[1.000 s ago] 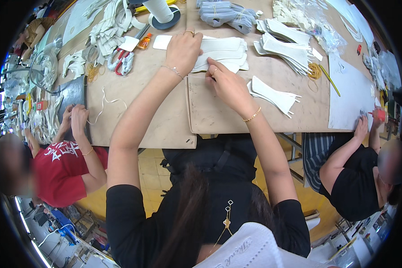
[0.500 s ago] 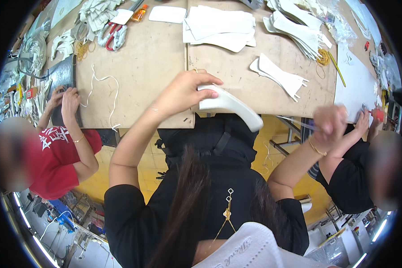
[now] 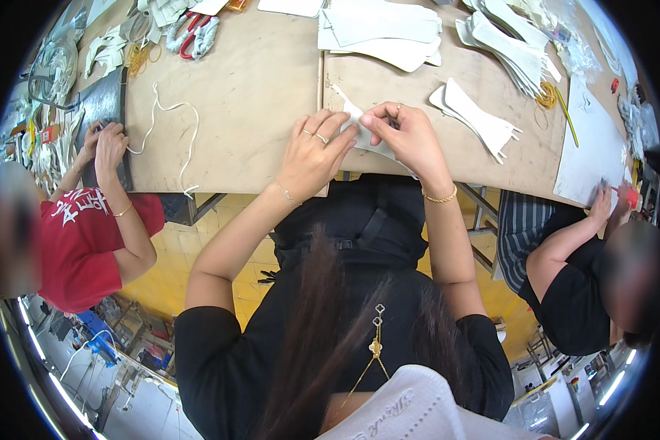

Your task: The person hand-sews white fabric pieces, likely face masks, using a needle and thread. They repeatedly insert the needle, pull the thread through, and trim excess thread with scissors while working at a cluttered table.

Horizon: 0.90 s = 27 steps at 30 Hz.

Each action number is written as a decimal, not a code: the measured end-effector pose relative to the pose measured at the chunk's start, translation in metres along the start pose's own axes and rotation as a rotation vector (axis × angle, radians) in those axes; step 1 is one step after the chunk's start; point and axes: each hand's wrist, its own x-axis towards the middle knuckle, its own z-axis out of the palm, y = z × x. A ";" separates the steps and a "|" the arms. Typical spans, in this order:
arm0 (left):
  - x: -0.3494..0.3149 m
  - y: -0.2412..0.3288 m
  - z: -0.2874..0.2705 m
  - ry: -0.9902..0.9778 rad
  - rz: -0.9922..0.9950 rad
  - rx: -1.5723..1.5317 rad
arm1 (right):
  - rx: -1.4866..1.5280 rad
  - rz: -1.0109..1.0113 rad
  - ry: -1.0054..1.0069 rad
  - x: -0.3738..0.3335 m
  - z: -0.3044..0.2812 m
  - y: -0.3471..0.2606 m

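Note:
My left hand (image 3: 317, 147) grips a white curved, leather-like piece (image 3: 378, 144) at the near edge of the table. Against the other side of this piece, my right hand (image 3: 403, 132) has its thumb and index finger pinched together; what lies between them is too small to make out. A narrow pale tip of the piece juts up beyond the fingers. My hands partly hide the piece. Right of my right hand lie two white cut pieces (image 3: 475, 117) with notched ends, one overlapping the other.
Stacks of white cut pieces (image 3: 378, 28) lie farther back on the brown-covered table (image 3: 242, 110). A white cord (image 3: 192, 139) curls at left, near red-handled scissors (image 3: 191, 40). A yellow pencil-like stick (image 3: 567, 117) lies at right. Co-workers sit on both sides.
My right hand has come in from the far right to meet my left at the piece. My left hand has shifted its grip, and the piece is turned and held closer to the table.

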 end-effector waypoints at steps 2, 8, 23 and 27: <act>0.001 -0.001 0.000 0.027 -0.006 0.031 | -0.098 0.002 0.011 0.008 0.005 0.000; 0.002 -0.002 -0.004 0.009 -0.037 -0.001 | -0.206 0.092 -0.065 0.012 -0.006 -0.009; 0.003 -0.006 -0.004 -0.006 -0.019 0.004 | -0.281 0.120 -0.202 0.020 -0.027 -0.011; 0.003 -0.006 -0.004 -0.017 -0.013 0.008 | -0.290 0.134 -0.197 0.022 -0.026 -0.010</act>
